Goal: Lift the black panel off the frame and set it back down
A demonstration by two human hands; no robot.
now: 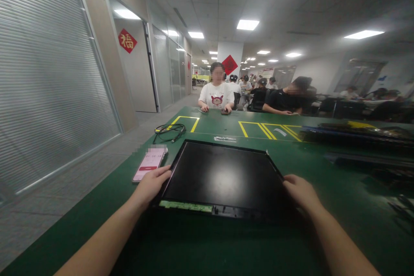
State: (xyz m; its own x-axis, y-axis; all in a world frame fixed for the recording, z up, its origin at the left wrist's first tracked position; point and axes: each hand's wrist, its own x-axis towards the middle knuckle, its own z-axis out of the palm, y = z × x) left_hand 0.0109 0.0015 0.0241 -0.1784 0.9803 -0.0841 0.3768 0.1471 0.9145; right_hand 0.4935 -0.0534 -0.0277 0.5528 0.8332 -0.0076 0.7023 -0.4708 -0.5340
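In front of me a black flat display panel (223,172) lies face up, just over or on the green table (207,250). Along its near left edge runs a green circuit board strip (186,206). My left hand (153,183) grips the panel's left edge, thumb and fingers closed on the rim. On the opposite side my right hand (300,192) is closed on the right edge, with some fingers hidden underneath. Close beyond my left hand is a phone (150,164) with a lit pink screen. I cannot tell whether the panel touches the table.
A coiled black cable (170,133) lies beyond the phone. Yellow tape outlines (258,124) mark the far table. Stacked dark panels (352,136) stand at the right. One person (217,90) sits across the table, and another in black (281,100) sits farther right.
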